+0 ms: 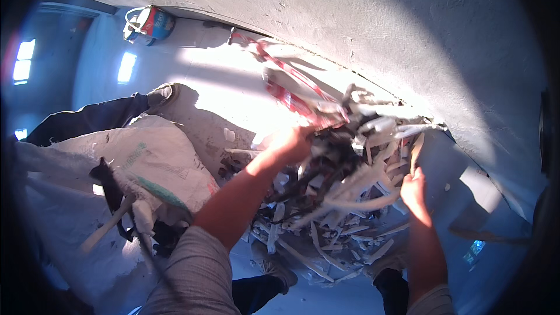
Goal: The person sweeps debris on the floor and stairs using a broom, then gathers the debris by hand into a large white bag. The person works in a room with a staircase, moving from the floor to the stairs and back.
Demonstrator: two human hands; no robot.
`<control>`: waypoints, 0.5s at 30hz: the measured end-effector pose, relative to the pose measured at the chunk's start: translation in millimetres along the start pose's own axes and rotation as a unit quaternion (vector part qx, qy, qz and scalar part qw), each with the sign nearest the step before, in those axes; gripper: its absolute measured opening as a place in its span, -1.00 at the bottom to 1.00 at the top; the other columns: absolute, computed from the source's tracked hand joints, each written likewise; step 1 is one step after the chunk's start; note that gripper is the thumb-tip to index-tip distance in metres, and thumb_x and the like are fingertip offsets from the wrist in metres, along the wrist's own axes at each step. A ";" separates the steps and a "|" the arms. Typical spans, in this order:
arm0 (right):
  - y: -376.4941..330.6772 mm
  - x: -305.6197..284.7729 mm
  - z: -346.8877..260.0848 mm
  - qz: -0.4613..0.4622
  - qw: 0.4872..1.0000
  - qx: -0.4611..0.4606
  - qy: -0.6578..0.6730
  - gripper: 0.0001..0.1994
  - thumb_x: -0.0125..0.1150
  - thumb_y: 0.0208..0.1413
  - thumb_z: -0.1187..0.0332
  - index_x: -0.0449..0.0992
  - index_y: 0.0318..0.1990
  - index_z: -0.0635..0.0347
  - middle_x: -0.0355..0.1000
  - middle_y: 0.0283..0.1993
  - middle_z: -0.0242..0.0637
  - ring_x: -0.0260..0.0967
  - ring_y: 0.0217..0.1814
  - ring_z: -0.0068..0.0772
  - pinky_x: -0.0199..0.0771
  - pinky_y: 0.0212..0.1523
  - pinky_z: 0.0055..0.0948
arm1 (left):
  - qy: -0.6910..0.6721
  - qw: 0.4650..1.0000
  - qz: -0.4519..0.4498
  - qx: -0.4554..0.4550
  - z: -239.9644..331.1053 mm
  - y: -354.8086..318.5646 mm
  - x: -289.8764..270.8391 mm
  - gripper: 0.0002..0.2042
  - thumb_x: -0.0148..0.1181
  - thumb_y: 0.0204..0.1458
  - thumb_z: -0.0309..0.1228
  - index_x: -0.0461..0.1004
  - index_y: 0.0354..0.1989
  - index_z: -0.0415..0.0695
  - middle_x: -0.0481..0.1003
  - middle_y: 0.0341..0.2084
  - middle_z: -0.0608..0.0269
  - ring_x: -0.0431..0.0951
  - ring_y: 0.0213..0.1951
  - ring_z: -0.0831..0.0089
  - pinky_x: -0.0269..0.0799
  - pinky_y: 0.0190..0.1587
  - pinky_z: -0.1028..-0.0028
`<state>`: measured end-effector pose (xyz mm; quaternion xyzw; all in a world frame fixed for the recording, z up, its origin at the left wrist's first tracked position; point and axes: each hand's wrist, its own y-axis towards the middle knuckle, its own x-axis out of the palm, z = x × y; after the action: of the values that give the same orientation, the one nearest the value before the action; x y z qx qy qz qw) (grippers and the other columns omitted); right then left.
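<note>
While the left hand (290, 143) clenches a tangled bundle of white strips and cords (356, 157) lifted above the debris pile (326, 245) and the right hand (413, 189) pinches one strip, gathering appears underway; transfer to the sack (157, 163) probably demands a sustained grip.

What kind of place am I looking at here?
Probably a building site or a room under renovation. The wall is bare rough plaster, a heap of broken white strips and scrap lies on the floor, and a rubble sack stands by it.
</note>
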<state>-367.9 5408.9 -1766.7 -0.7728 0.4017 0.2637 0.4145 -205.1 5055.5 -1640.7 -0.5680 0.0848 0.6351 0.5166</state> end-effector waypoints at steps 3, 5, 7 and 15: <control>-13.3 -18.7 -7.1 -0.008 1.000 0.002 -0.026 -0.84 -0.03 0.08 0.49 0.38 -0.21 0.39 0.45 -0.32 0.30 0.47 -0.15 0.31 0.45 -0.18 -0.02 | 0.001 1.000 0.019 -0.013 -11.4 4.9 -24.4 -0.68 -0.05 0.15 -0.43 0.51 0.04 -0.09 0.56 -0.22 -0.15 0.58 -0.14 -0.03 0.46 -0.03 0.14; -12.6 -41.8 -10.1 0.005 0.998 0.053 0.029 -0.71 -0.08 0.05 0.54 0.38 -0.05 0.38 0.47 -0.25 0.26 0.46 -0.12 0.30 0.45 -0.12 -0.03 | -0.024 0.962 0.271 -0.020 -86.0 43.6 -36.1 -0.71 -0.10 0.16 -0.50 0.49 -0.02 -0.21 0.56 -0.23 -0.19 0.58 -0.13 -0.03 0.47 -0.06 0.15; 7.5 -33.6 21.1 0.057 0.998 0.015 0.002 -0.68 -0.08 0.02 0.56 0.39 -0.03 0.39 0.47 -0.17 0.23 0.46 -0.05 0.24 0.43 -0.04 -0.08 | 0.027 0.878 0.473 -0.069 -168.8 90.8 -59.2 -0.69 -0.12 0.15 -0.50 0.46 0.01 -0.22 0.53 -0.12 -0.19 0.55 -0.04 -0.01 0.46 -0.02 0.18; 47.1 -4.5 20.1 0.038 0.997 0.064 0.014 -0.64 -0.03 0.00 0.50 0.43 0.01 0.30 0.49 -0.09 0.20 0.47 0.01 0.18 0.44 0.00 -0.09 | 0.005 0.970 0.220 -0.099 -121.0 117.2 -23.4 -0.63 -0.05 0.14 -0.38 0.47 0.11 -0.08 0.54 -0.07 -0.10 0.55 0.01 0.04 0.43 0.07 0.22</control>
<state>-411.4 5412.1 -1793.9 -0.7324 0.4526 0.2429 0.4469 -220.7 4905.4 -1719.1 -0.5866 0.1467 0.7358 0.3050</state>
